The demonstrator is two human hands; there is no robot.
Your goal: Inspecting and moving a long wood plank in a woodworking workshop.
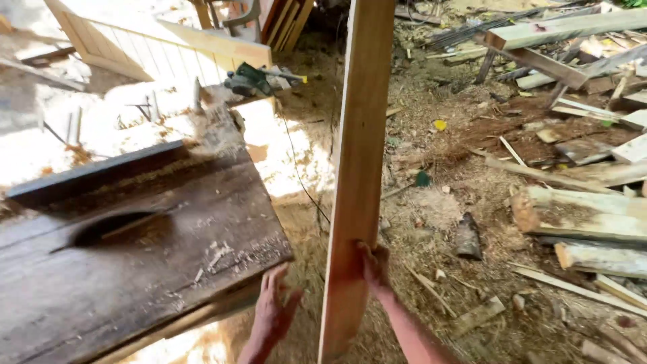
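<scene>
A long pale wooden plank (357,168) stands nearly upright in the middle of the head view, reaching from the top edge to the bottom. My right hand (375,268) grips its right edge low down. My left hand (273,310) is open, fingers apart, just left of the plank and below the corner of a dark wooden saw table (202,222). A round saw blade (111,226) sits in the slot of that table, dusted with sawdust.
Sawdust covers the ground. Offcuts and logs (579,216) lie at the right, with stacked boards (559,30) behind. A green power tool (253,79) rests on a pale bench at the back, its black cable (300,175) trailing down.
</scene>
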